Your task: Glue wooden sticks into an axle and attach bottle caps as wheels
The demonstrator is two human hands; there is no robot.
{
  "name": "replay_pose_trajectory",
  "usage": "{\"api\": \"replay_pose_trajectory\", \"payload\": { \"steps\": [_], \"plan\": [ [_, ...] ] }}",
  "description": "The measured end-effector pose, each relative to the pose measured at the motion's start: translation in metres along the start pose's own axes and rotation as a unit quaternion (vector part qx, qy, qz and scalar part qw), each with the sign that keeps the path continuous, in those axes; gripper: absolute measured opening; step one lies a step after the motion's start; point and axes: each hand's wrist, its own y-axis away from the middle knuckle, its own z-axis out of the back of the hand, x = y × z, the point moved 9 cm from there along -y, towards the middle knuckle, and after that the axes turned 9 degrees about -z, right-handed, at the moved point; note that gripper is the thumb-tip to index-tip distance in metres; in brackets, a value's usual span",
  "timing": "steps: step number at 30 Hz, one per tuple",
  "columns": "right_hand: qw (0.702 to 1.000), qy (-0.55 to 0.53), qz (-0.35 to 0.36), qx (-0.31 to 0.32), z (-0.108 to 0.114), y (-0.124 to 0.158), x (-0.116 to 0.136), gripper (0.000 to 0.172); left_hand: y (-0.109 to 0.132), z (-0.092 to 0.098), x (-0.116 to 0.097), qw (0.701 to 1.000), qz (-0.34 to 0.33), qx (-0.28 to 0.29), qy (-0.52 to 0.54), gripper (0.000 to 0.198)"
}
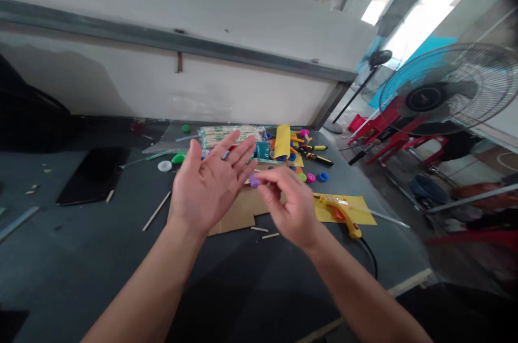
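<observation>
My left hand [206, 184] is held palm up over the table, its fingers stretched out and nothing in it. Close to its fingertips, my right hand [289, 203] is closed in a pinch. A small purple piece [254, 180] shows right between its thumb and index fingertips; its exact kind is too small to make out. Beneath both hands lies a flat piece of brown cardboard [234, 213], partly hidden by them. Short wooden sticks [270, 235] lie on the table in front of it, and a longer stick [156, 211] lies left of my left hand.
A yellow glue gun [343, 213] rests on a yellow sheet [366, 216] at right, its cord trailing forward. Behind are a bag of sticks [232, 134], coloured caps [322, 176] and black-yellow tools [318, 157]. A dark phone-like slab [93, 176] lies left. A fan [429, 97] stands beyond.
</observation>
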Motion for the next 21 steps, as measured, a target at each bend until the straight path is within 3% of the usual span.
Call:
{"api": "replay_pose_trajectory", "payload": {
  "steps": [7, 10, 14, 16, 18, 19, 21],
  "plan": [
    [0.998, 0.052, -0.026, -0.01, -0.03, 0.019, 0.001, 0.029, 0.008, -0.01, 0.026, 0.998, 0.063, 0.004, 0.016, 0.068],
    [0.998, 0.06, -0.016, 0.003, -0.04, 0.027, 0.012, 0.027, 0.006, -0.007, 0.022, 0.999, 0.039, -0.005, -0.033, 0.07],
    [0.995, 0.052, 0.01, 0.083, -0.048, 0.046, 0.025, 0.021, -0.001, 0.004, 0.002, 0.995, -0.018, 0.006, -0.098, 0.066],
    [0.993, 0.053, -0.026, 0.098, -0.035, 0.058, 0.01, 0.021, -0.006, 0.017, -0.016, 0.985, -0.063, 0.005, -0.16, 0.059],
    [0.99, 0.073, -0.105, 0.062, -0.004, 0.071, -0.024, 0.022, -0.01, 0.035, -0.032, 0.956, -0.1, 0.003, -0.276, 0.049],
    [0.983, 0.091, -0.155, 0.031, 0.017, 0.079, -0.046, 0.02, -0.011, 0.045, -0.033, 0.929, -0.091, 0.009, -0.36, 0.049],
    [0.959, 0.152, -0.234, -0.04, 0.063, 0.099, -0.088, 0.021, -0.015, 0.066, -0.026, 0.842, -0.043, 0.036, -0.537, 0.048]
  ]
}}
